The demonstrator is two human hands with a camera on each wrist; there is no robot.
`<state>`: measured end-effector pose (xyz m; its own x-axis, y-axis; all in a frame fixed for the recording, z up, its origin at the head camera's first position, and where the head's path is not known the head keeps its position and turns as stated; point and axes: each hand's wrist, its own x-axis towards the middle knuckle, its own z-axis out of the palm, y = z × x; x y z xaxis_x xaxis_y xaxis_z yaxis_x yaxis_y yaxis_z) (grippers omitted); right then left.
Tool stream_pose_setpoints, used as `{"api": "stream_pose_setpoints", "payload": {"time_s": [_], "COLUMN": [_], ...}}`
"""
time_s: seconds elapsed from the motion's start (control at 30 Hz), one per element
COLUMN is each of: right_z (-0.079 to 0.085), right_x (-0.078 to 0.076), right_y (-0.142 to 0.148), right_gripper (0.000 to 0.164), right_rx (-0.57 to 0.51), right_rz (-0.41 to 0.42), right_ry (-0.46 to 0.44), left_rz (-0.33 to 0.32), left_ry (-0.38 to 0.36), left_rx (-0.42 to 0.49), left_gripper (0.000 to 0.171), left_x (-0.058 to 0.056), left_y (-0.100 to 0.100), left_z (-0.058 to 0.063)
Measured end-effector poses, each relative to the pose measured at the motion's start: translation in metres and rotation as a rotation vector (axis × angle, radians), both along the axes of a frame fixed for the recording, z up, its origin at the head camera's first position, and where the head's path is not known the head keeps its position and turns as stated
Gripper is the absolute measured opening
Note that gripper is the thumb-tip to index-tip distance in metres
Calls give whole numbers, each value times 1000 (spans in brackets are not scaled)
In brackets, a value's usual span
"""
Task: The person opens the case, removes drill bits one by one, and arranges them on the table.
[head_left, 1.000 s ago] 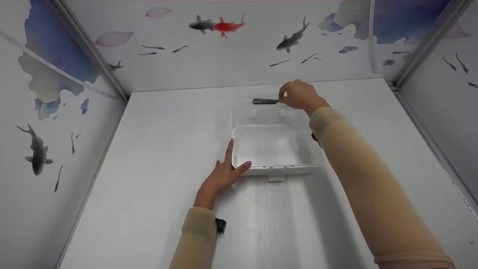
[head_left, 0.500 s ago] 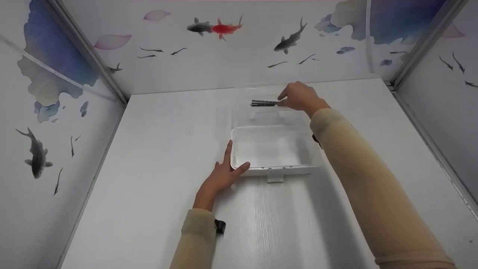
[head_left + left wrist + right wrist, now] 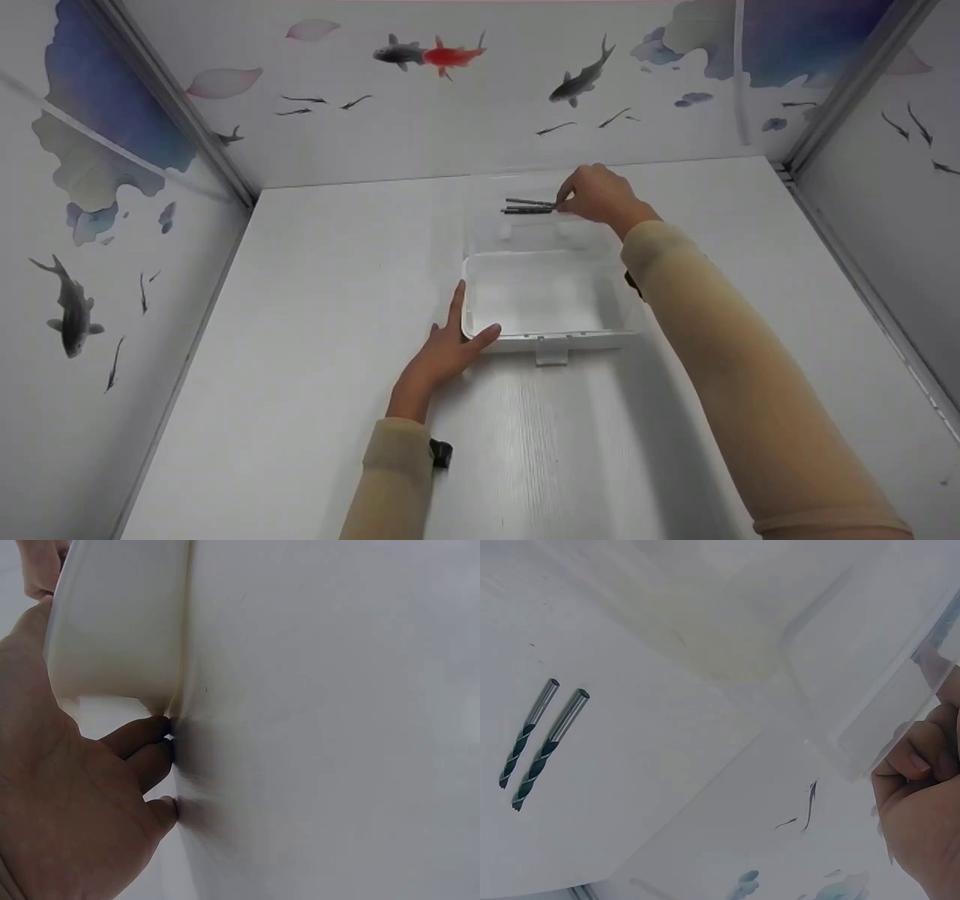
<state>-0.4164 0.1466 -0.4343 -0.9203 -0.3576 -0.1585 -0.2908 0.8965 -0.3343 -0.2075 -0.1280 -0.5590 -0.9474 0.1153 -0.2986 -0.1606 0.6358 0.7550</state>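
Note:
My right hand (image 3: 598,196) pinches a small bundle of dark drill bits (image 3: 528,210) by their right ends, over the raised clear lid at the back of a plastic box (image 3: 551,343). Their free ends point left, one fanned apart from the others. In the right wrist view, this hand (image 3: 922,772) shows at the right edge behind the clear plastic lid (image 3: 855,690). My left hand (image 3: 442,351) rests at the box's front left corner, thumb on the front rim and index finger straight along the side. Its other fingertips (image 3: 159,757) touch the table beside the box wall (image 3: 120,630).
Two more drill bits (image 3: 551,742) lie side by side on the white table in the right wrist view; the right sleeve (image 3: 720,337) covers part of the head view. A latch (image 3: 552,351) hangs at the box's front. Printed panels (image 3: 480,135) enclose the table.
The drill bits in my right hand have fanned out at their left ends, one separating from the rest. My left hand has stayed at the box corner.

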Motion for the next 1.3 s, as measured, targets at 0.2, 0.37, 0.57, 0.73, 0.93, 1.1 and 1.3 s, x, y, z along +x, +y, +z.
{"api": "stream_pose_setpoints", "payload": {"time_s": [0.2,0.37,0.57,0.73,0.93,1.1,1.3], "right_z": [2,1,2,5,19,36,56], "right_x": [2,3,4,5,5,6,7], "right_y": [1,4,8,10,16,22,33], "right_gripper": [29,30,29,28,27,26,26], "right_rx": [33,74,95,88,82,74,61], "right_rz": [25,57,85,77,81,72,63], "right_ry": [-46,-34,25,88,150,170,179], "left_rz": [0,-1,-3,-2,4,4,7], "left_ry": [-1,-7,-10,-11,-24,-21,-23], "left_rx": [3,1,-2,12,12,7,2], "left_gripper": [109,110,109,108,109,110,110], "left_x": [1,1,1,2,1,0,0], "left_y": [1,2,3,3,3,2,-1], "left_z": [-1,-2,-1,-1,-1,1,3]}}
